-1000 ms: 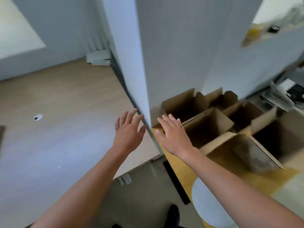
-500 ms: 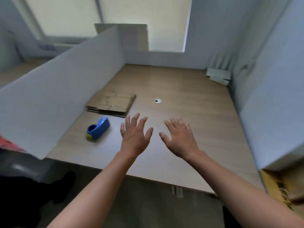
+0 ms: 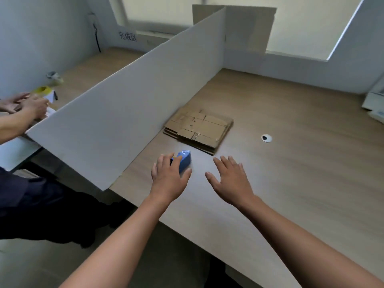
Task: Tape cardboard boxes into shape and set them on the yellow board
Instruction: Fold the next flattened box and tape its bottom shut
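Both hands spread, holding nothing: left hand (image 3: 168, 178) over the blue tape dispenser (image 3: 184, 160), contact unclear, right hand (image 3: 231, 179) above tabletop (image 3: 301, 167), flattened cardboard boxes (image 3: 200, 129) stacked beside white divider (image 3: 124, 113).

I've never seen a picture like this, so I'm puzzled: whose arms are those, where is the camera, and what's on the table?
There is no robot here. The camera sits on a person's head and looks down, so the two bare arms are that person's own. The left hand reaches over a blue tape dispenser with its fingers straight. I cannot tell whether it touches the dispenser. The right hand hovers open above the wooden table and holds nothing. Just beyond lies a stack of flattened cardboard boxes, not yet folded into shape. A white divider stands on the left, and behind it another person's hands are busy with something.
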Demonstrator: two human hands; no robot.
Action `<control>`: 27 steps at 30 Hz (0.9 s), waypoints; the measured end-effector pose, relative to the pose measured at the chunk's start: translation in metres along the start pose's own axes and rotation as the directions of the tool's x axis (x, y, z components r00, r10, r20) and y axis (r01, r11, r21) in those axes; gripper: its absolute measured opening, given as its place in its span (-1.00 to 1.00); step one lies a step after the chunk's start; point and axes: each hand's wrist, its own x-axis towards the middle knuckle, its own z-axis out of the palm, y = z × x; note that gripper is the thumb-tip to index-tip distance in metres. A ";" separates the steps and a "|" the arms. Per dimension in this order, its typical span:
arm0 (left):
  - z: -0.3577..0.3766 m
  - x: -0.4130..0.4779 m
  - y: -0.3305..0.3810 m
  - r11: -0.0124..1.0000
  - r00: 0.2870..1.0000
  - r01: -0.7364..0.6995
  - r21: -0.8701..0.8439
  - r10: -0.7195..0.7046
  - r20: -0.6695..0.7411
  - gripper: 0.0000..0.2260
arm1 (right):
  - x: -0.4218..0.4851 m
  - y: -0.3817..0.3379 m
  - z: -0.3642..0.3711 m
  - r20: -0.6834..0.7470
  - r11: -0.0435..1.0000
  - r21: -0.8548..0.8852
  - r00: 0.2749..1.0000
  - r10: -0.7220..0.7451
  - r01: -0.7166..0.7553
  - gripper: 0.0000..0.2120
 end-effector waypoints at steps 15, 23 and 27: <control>0.037 0.228 -0.024 0.998 0.970 0.054 0.023 -0.058 0.235 -0.42 | 0.182 0.054 0.031 0.086 0.973 0.139 0.981 0.176 -0.186 -0.34; 0.098 0.370 -0.037 0.992 0.931 0.110 -0.065 -0.080 0.355 -0.24 | 0.287 0.070 0.058 0.134 0.870 0.274 0.912 0.388 -0.410 -0.29; 0.125 0.390 -0.036 0.987 0.916 0.148 -0.069 -0.111 0.386 -0.10 | 0.315 0.071 0.071 0.147 0.790 0.373 0.872 0.467 -0.486 -0.28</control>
